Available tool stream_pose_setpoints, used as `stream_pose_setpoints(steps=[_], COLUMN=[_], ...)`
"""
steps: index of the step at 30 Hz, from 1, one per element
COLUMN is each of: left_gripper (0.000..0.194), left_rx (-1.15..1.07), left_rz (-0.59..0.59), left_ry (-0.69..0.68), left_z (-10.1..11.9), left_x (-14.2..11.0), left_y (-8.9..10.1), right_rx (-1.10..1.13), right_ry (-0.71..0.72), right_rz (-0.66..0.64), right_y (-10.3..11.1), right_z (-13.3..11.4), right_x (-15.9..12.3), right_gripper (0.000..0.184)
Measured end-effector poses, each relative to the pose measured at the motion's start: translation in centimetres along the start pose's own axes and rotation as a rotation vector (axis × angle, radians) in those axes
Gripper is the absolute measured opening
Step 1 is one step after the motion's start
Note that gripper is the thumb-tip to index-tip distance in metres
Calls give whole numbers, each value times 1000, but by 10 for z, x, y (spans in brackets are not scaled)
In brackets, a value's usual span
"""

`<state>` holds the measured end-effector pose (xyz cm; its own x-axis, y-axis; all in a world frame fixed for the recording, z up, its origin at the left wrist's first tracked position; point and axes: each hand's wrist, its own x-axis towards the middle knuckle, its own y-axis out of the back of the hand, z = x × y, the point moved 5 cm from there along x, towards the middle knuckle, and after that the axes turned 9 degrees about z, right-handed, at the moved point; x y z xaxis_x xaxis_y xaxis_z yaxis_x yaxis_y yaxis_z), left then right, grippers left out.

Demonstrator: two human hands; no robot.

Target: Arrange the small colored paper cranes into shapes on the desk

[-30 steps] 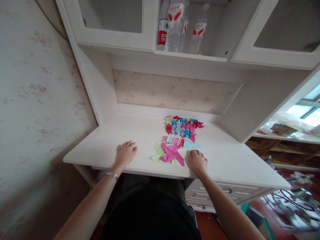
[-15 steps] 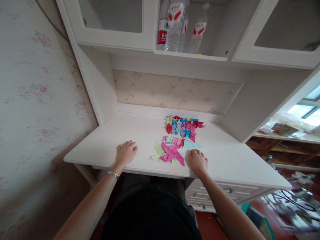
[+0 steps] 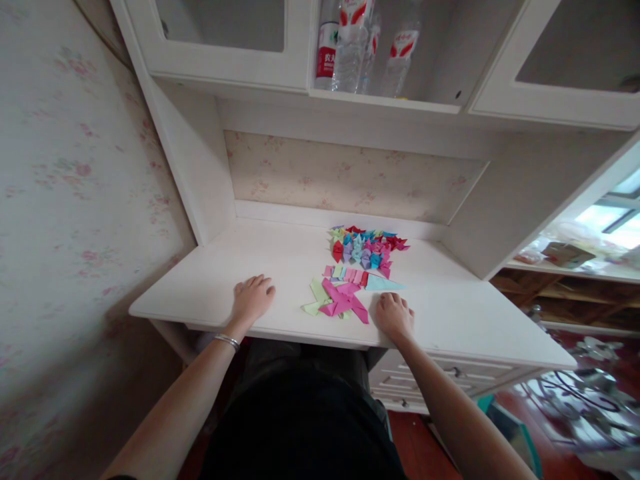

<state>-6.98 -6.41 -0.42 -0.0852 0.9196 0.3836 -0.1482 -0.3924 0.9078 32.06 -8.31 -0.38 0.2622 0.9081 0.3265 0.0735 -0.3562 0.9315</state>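
Resting palm-down on the white counter (image 3: 290, 257), the left hand (image 3: 254, 298) lies loosely spread near the front edge, free of any object, with a silver bracelet (image 3: 227, 341) around its wrist. The right hand (image 3: 395, 317) also rests on the counter, knuckles up and fingers curled under; whether it is clenched cannot be told, and no object shows in it.

Between the hands lie two folded paper pieces: a pink four-armed piece (image 3: 345, 300) overlaps a pale green one (image 3: 314, 307). The pink piece is just beside the right hand, while the green one sits well apart from the left.

Just behind them runs a row of small folded strips (image 3: 350, 275) in pink, green, blue and red, and at its right end a light blue paper triangle (image 3: 384, 283) points rightward, just beyond the right hand's fingers. Farther back, a cluster of folded paper figures (image 3: 367, 250) in red, blue, purple, pink and green sits close together near the back edge. Clear plastic bottles (image 3: 350, 63) stand in the open shelf (image 3: 385, 101) above.
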Motion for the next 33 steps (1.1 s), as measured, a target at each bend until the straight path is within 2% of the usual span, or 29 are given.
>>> stream_pose_setpoints(steps=[33], left_gripper=[38], left_rx=[-8], left_rz=[15], left_ry=[-8], left_z=[2], left_x=[1], left_y=[4], right_rx=[10], right_ry=[-15], right_rz=[9], right_y=[-1], right_z=[1], right_x=[-1], right_gripper=[33])
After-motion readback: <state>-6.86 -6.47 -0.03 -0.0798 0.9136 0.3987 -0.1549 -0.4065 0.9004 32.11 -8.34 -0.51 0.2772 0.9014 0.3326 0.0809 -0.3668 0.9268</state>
